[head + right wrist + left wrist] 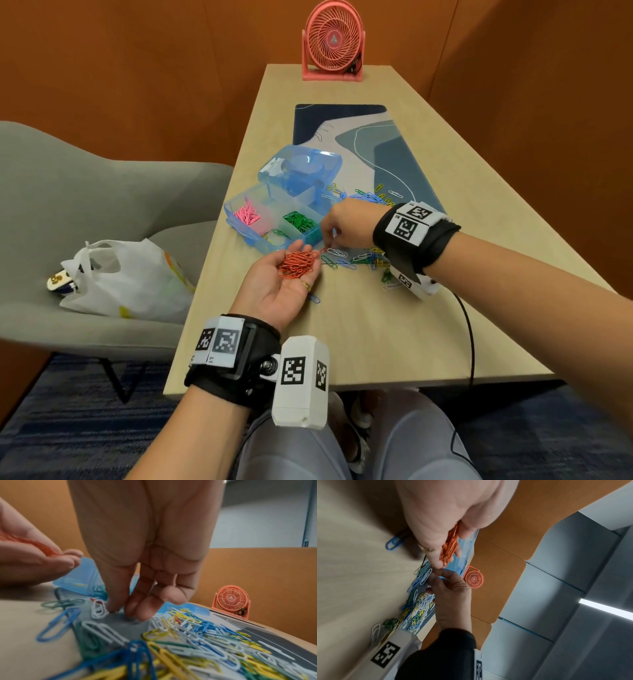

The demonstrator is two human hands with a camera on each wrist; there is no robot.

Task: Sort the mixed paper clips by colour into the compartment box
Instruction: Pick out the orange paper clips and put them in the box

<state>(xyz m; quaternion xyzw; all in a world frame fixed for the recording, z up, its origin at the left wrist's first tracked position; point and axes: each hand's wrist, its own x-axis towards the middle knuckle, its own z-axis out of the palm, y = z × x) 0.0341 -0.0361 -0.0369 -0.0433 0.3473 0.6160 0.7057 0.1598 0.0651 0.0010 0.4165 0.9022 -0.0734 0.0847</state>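
1. Sorting under way on the table (376,325): open blue compartment box (274,219) at the left edge, pink clips and green clips (299,221) already in separate compartments.
2. Mixed paper clips (366,257) spread just right of the box, on mat and table.
3. Left hand (284,284) palm up beside the box, loosely cupping a heap of orange clips (297,263).
4. Right hand (346,224) fingertips down, narrowed at a red clip (96,600) under white ones; whether pinched, cannot tell.
5. Likely next: lifting it clear, then emptying the handful into a free compartment.

Pink fan (334,41), white bag (126,277)
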